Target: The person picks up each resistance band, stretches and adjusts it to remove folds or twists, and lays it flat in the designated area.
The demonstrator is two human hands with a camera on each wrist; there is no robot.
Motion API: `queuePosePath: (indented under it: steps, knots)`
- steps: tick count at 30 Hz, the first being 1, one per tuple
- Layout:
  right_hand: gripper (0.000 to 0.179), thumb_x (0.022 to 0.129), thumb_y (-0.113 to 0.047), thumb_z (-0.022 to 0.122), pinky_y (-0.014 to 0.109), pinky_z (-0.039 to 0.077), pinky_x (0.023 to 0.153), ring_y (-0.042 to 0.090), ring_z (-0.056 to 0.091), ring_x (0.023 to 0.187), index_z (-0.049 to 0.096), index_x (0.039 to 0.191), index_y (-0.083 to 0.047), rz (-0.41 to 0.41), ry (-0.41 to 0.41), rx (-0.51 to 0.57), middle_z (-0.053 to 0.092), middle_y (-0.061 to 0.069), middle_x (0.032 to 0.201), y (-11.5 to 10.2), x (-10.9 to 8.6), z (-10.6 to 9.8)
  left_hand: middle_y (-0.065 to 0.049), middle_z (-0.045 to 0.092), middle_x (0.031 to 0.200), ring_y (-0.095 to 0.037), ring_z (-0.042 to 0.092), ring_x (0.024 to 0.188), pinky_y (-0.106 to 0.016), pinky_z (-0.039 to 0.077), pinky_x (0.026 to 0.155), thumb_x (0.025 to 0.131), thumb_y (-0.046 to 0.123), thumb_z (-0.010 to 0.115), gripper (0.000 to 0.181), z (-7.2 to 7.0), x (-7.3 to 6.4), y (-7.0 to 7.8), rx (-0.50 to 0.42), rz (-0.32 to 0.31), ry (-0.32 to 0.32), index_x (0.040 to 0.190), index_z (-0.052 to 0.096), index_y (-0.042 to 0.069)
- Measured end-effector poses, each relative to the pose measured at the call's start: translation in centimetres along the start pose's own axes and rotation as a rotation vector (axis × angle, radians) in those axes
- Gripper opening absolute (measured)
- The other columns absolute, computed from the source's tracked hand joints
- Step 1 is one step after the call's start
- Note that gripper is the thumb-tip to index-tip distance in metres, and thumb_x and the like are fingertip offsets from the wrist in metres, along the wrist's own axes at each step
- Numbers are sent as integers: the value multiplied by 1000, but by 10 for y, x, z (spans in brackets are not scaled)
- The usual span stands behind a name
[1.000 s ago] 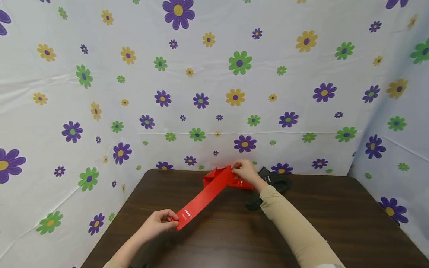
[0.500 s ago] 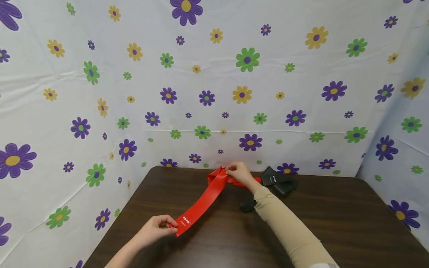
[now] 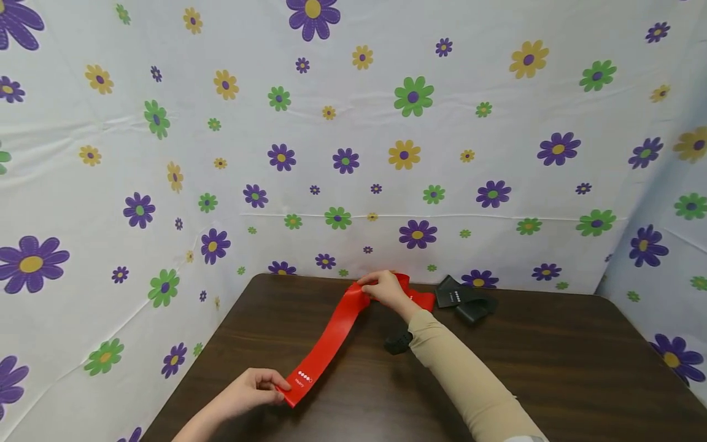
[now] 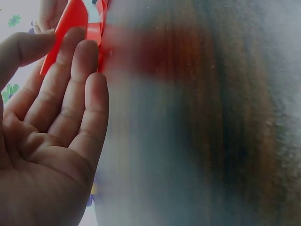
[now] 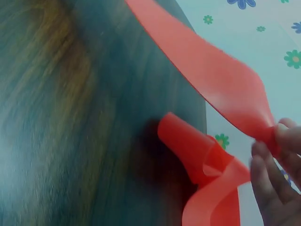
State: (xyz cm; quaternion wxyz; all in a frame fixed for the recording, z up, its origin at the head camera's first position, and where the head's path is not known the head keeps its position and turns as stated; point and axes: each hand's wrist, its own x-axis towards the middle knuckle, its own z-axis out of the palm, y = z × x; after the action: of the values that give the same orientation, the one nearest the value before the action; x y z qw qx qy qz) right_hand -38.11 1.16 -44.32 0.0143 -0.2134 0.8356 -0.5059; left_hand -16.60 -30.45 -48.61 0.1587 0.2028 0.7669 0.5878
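Note:
A flat red resistance band (image 3: 330, 341), printed with white dots and "Heavy", stretches diagonally above the brown table. My left hand (image 3: 251, 391) pinches its near end between thumb and fingers, as the left wrist view also shows. At the far end my right hand (image 3: 385, 291) pinches the band, which bunches narrow at the fingertips in the right wrist view. Folded red band material (image 5: 202, 160) lies on the table beside and below my right hand, partly hidden by it in the head view.
A folded black resistance band (image 3: 466, 299) with white print lies at the back, right of the red material. The dark brown table (image 3: 541, 362) ends at a white flowered cloth (image 3: 353, 135) hung behind it and along both sides.
My right hand has moved left with the band's far end, and my left hand has come slightly nearer and lower. The band hangs slacker. More of the black band shows.

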Motion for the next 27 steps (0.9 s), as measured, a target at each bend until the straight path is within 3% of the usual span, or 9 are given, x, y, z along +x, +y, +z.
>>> queuePosePath:
  steps: [4,9,15,21,27]
  knots:
    - [16,89,-5,67,27,50,54,15,53,55,75,102,-6,-2,23,9,66,7,80,-1,3,9,-20,71,89,-13,68,76,-33,57,72,91,-2,59,18,2,-4,-1,-44,-3,-39,102,63,-16]
    - [15,90,-3,65,29,53,51,16,57,50,73,103,-4,5,36,96,64,6,69,-4,6,21,-20,71,89,-9,67,76,-30,57,71,90,-1,61,20,4,-9,0,-80,-17,-64,101,62,-18]
    - [11,90,0,65,32,56,58,20,65,57,71,100,0,2,50,187,66,9,75,-7,8,37,-17,72,89,-9,66,75,-26,56,70,90,-2,60,19,7,-13,-2,-113,-56,-87,100,62,-18]
    - [9,89,0,66,32,57,65,30,69,70,73,95,0,-38,58,155,69,9,79,-10,9,53,-18,71,90,-9,66,75,-25,56,69,91,-3,59,19,10,-14,-6,-134,-77,-96,100,62,-19]
    - [15,89,-3,67,29,56,69,31,70,79,75,101,-1,-21,15,99,71,8,84,-9,7,62,-17,71,90,-9,66,75,-25,55,70,91,-1,60,19,13,-16,-6,-153,-100,-107,101,64,-17]
